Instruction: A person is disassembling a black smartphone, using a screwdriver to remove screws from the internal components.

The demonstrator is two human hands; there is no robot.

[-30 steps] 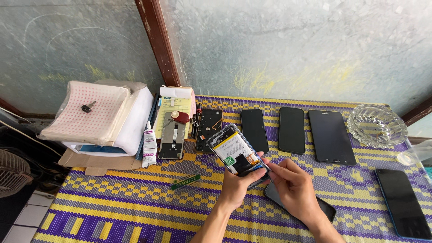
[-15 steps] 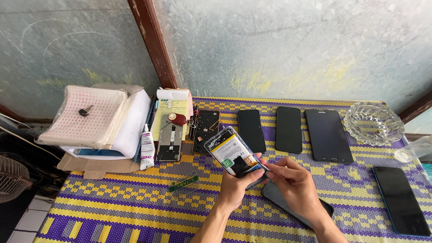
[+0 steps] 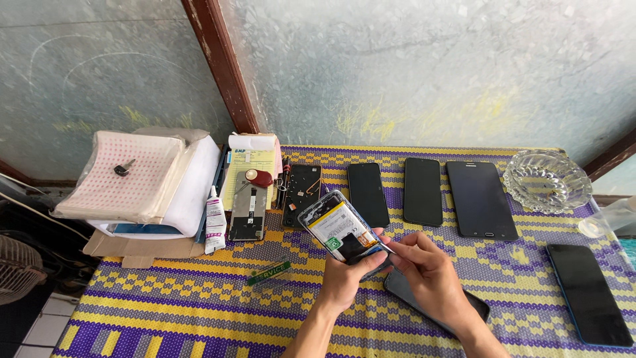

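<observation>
Near the front middle of the purple and yellow woven table mat, the left hand is closed around the lower end of an opened smartphone with a white and yellow battery showing, and it holds this phone tilted above the mat. The right hand is just beside it on the right, with thumb and fingertips pinched together at the phone's lower right corner; if something thin is between them, I cannot tell. Under the right hand lies a dark phone back cover, flat on the mat. Farther away, 3 black screens lie in a row: a small black phone, a second black phone and a wider black tablet. At the far right stands a clear glass ashtray, and near the right edge lies another black phone. To the left are a white glue tube, a grey phone back panel, and a green plastic strip near the left hand.
</observation>
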